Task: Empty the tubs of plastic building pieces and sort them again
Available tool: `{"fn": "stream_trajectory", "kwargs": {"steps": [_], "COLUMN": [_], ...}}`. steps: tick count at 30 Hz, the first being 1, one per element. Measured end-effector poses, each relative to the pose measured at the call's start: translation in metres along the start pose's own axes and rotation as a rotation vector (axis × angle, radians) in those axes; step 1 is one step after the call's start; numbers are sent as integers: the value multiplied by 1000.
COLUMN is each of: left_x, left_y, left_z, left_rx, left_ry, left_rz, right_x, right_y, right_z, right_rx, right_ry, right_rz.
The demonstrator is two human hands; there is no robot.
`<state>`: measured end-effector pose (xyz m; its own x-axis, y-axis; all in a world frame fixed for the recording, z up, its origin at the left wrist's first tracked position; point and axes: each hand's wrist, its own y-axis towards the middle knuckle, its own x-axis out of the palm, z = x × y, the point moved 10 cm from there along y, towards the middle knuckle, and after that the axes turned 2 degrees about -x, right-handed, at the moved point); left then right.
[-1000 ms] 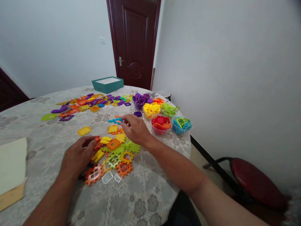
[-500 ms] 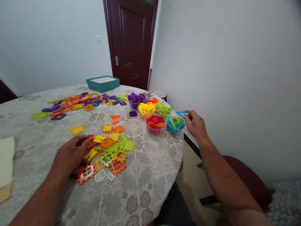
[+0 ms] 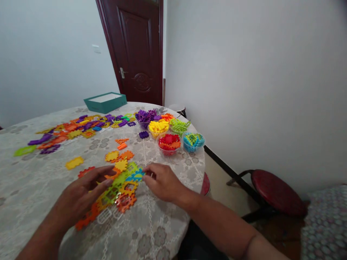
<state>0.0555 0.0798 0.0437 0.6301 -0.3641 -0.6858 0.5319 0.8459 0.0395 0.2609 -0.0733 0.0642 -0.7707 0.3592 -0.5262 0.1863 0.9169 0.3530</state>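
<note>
"What's that in the right hand (image 3: pixel 165 182)?"

"A blue piece (image 3: pixel 135 175), by the look of it. From where I stand, thumb and forefinger are nearly closed on its near edge, over the right side of the loose pile of flat, notched pieces on the patterned tablecloth (image 3: pixel 162 224)."

"And the left hand (image 3: pixel 78 191)?"

"Half open: thumb and fingers apart, either side of an orange piece (image 3: pixel 116 173). I can't tell whether it's gripped or only touched."

"Are they heavy, do you think?"

"I'd say very light, thin plastic, stiff rather than soft. They look smooth on the face, so a flat one may slide over its neighbours, while the toothed edges should give fingertips something to catch."

"So a rim pinch?"

"Yes, on a solid stretch of border, with thumb and finger opposed. The white window frame (image 3: pixel 104 216) has slim bars (those I'd spare any squeezing), so its outer edge seems the better hold. The solid green piece (image 3: pixel 124 177) looks sturdier, but it lies in the overlap, and a tug could drag others along."

"And the clear bowl (image 3: pixel 169 151) of red ones?"

"It stands well apart, beyond the right hand."
</note>
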Motion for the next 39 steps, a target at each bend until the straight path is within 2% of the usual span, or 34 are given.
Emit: {"fn": "stream_trajectory", "kwargs": {"steps": [2,4,6,7,9,11,13,15,17,19,21,24,30,37,39], "left_x": [18,29,30,27,18,10,5,4,8,15,20,25,24,26,26], "left_y": [-1,-1,0,1,2,3,4,6,7,9,10,12,11,11,11], "left_z": [4,4,1,-1,-5,-5,-3,-2,-5,-11,-18,-24,-20,-20,-24], "left_rx": [13,19,2,-19,-69,-95,-85,-52,-22,-14,-21,-34,-64,-56,-44], "left_ry": [-64,-110,-116,-104,-63,-15,20,41,52,56,58,55,37,27,43], "left_rz": [-109,-180,-191,-170,-113,-65,-34,-17,-28,-57,-81,-96,-91,-101,-113], "right_x": [31,47,44,32,-14,-84,-155,-206,-233,-240,-235,-223,-215,-224,-228], "right_y": [13,21,24,24,25,30,40,55,69,76,78,79,86,91,91], "right_z": [-8,-11,-17,-20,-22,-10,14,48,85,117,139,156,164,162,160], "right_rx": [-23,-45,-95,-126,-174,-140,-45,72,176,249,296,334,311,262,235], "right_ry": [6,-3,-25,-45,-110,-241,-432,-632,-811,-915,-945,-935,-898,-787,-721], "right_rz": [-58,-104,-126,-114,-19,164,278,254,123,-23,-125,-176,-224,-271,-246]}}
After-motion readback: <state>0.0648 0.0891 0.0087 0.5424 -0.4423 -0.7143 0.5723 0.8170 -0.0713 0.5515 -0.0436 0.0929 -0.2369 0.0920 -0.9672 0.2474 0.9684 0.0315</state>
